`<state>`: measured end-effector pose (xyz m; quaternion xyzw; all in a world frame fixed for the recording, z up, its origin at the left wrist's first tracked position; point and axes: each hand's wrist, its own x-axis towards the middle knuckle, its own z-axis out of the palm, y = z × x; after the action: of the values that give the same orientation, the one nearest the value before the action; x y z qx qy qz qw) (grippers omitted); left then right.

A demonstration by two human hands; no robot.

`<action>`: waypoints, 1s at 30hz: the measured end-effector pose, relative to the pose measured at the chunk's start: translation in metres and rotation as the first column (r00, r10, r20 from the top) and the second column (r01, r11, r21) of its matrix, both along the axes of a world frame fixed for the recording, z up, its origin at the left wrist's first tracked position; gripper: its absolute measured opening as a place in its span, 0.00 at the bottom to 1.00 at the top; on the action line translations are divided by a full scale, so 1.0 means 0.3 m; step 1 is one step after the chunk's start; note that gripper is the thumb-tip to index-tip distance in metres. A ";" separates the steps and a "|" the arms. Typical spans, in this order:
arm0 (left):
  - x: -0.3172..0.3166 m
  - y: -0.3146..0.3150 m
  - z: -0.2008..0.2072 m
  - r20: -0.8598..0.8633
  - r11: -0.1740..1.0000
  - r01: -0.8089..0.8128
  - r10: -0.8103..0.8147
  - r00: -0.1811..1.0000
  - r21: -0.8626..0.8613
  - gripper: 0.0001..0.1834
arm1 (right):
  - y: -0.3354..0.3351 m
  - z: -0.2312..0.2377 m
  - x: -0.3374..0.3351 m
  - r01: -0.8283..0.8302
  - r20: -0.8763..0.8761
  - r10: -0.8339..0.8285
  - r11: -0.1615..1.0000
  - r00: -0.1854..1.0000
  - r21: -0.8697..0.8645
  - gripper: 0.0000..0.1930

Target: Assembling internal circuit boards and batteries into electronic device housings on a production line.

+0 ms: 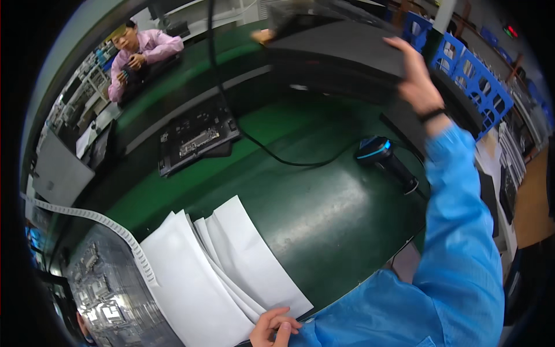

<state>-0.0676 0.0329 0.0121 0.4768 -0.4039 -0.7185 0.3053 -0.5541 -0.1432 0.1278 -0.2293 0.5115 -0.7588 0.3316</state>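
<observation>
My left hand [274,327] rests at the near edge of a fanned stack of white sheets [191,277]. Its fingers are loosely curled, and nothing shows in them. My right hand [420,84], with a black band at the wrist, reaches far forward to the right end of a large flat black object [335,49]. Those fingers are stretched out and apart beside its edge; whether they touch it is hard to make out. The black object is blurred, and its kind cannot be told. Below it, a black handheld scanner [384,159] with a blue light lies on the green table [324,214].
An opened laptop base [199,139] with exposed parts lies at the back left. A black cable [277,159] crosses the table. Clear-wrapped circuit boards [110,301] sit left of the sheets. Blue plastic crates [474,81] stand at right. Across the table, a person [147,49] holds something dark.
</observation>
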 end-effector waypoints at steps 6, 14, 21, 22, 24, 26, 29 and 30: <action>0.001 -0.023 0.042 0.025 0.988 0.148 -0.147 0.989 -0.042 0.15 | 0.659 -0.185 -0.315 0.324 0.172 -0.325 0.945 0.930 0.031 0.21; -0.012 -0.078 0.125 0.126 0.895 0.392 -0.372 0.920 -0.214 0.13 | 0.843 -0.303 -0.343 0.478 -0.522 -0.333 0.862 0.785 0.169 0.26; 0.055 -0.056 0.154 0.292 0.796 0.184 -0.010 0.956 -0.576 0.06 | 0.648 -0.375 0.109 0.614 -0.698 -0.597 0.737 0.396 -0.282 0.08; 0.081 -0.048 0.165 0.340 0.764 0.129 0.124 0.932 -0.632 0.07 | 0.575 -0.379 0.331 0.469 -0.718 -0.451 0.862 0.530 -0.195 0.06; 0.097 -0.092 0.174 0.665 0.722 0.320 0.253 0.703 -0.613 0.18 | 0.494 -0.419 0.663 0.146 -0.708 -0.038 0.985 0.705 0.092 0.03; 0.086 -0.080 0.167 0.859 0.709 0.489 0.376 0.348 -0.508 0.31 | 0.467 -0.441 0.872 -0.212 -0.441 0.320 0.937 0.838 0.277 0.05; 0.115 -0.042 0.060 0.711 0.641 0.319 0.566 0.418 -0.698 0.17 | 0.432 -0.454 1.024 -0.509 -0.494 0.554 0.827 0.670 0.238 0.03; 0.124 -0.025 0.044 0.717 0.651 0.309 0.575 0.395 -0.693 0.17 | 0.423 -0.439 1.041 -0.579 -0.566 0.573 0.792 0.593 0.195 0.03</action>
<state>-0.0304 0.0254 0.0252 0.6498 -0.7093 -0.0729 0.2633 -0.2418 -0.0164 -0.0039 -0.6106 0.4836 -0.5001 0.3784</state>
